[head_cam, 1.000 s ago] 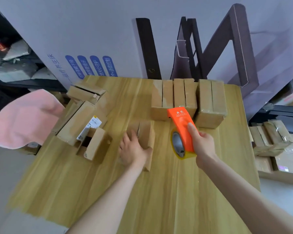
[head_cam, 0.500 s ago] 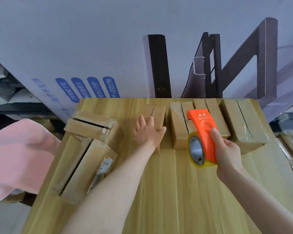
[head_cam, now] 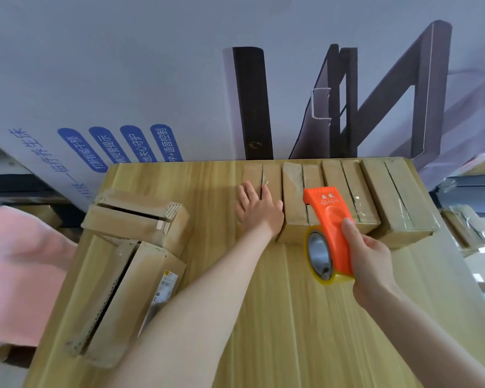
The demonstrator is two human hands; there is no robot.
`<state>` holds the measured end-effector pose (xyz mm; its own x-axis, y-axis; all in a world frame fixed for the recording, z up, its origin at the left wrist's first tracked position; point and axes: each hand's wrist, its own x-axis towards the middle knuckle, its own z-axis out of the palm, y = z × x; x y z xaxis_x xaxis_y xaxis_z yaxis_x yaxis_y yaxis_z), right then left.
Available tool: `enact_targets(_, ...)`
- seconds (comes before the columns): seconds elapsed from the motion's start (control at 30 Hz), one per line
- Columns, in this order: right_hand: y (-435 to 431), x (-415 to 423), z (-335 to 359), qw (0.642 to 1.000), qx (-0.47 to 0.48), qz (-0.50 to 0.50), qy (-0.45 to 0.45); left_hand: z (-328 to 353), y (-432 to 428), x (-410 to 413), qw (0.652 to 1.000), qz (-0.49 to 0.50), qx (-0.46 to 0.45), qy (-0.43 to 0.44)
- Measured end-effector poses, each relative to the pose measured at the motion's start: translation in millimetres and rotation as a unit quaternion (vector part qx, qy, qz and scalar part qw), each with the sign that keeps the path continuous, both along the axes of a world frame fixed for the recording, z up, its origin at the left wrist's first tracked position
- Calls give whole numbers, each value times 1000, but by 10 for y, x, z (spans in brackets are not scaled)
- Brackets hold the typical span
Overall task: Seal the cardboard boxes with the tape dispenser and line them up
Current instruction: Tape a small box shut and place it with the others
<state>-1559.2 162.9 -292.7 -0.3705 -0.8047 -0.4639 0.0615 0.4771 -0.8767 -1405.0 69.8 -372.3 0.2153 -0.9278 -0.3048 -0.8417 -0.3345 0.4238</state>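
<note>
panel [head_cam: 123,79]: white printed board with blue label strips and a dark frame picture, standing upright behind the table's far edge.
table [head_cam: 291,317]: light wood-grain top that bears all the boxes; both forearms reach across it.
cloth [head_cam: 20,270]: pink, off the table's left side, blurred.
row [head_cam: 345,191]: four brown cardboard boxes side by side along the far edge, right of the middle, each touching or nearly touching the next. Glossy tape shows on the two at the right.
long box [head_cam: 123,298]: on the left near side, lying at a slant, with its top seam gaping and a printed sticker on one flap.
flap box [head_cam: 135,217]: just behind the long box and touching it, its top flaps apart and its corrugated edges showing.
end box [head_cam: 263,175]: leftmost of the row, hard against its neighbour. A dark seam runs down its top; whether it is taped cannot be told.
dispenser [head_cam: 331,228]: orange, held above the table in front of the row's middle, nose pointing at the boxes.
right hand [head_cam: 373,264]: grasping the dispenser's body from the right, fingers wrapped round it.
left hand [head_cam: 259,211]: released and flat, fingers straight and spread on top of the end box.
roll [head_cam: 319,256]: clear yellowish tape on the dispenser's near end.
</note>
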Motion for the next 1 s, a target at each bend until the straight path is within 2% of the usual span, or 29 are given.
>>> enact_targets(0.33, 89, 200, 115, 999, -12, 33, -11, 199, 250, 379, 991, 37, 15, 131)
enact_targets(0.5, 226, 338, 202, 998, -13, 60, -21, 478, 969, 710, 982, 43, -78, 164)
enact_targets(0.6, 334, 464, 230, 996, -12, 80, -28, 571, 1540, 1042, 979, 73, -124, 143)
enact_targets(0.7, 462, 599, 208, 995, -4, 98, -34, 532, 2101, 1269, 979, 101, -117, 130)
enact_targets(0.8, 588, 726, 154, 991, 8, 124, -40, 407, 2521, 1274, 985, 80, -107, 110)
enact_targets(1.0, 784, 816, 149, 987, 9, 158, -40, -134, 2913, 1167, 995, 51, -52, -67)
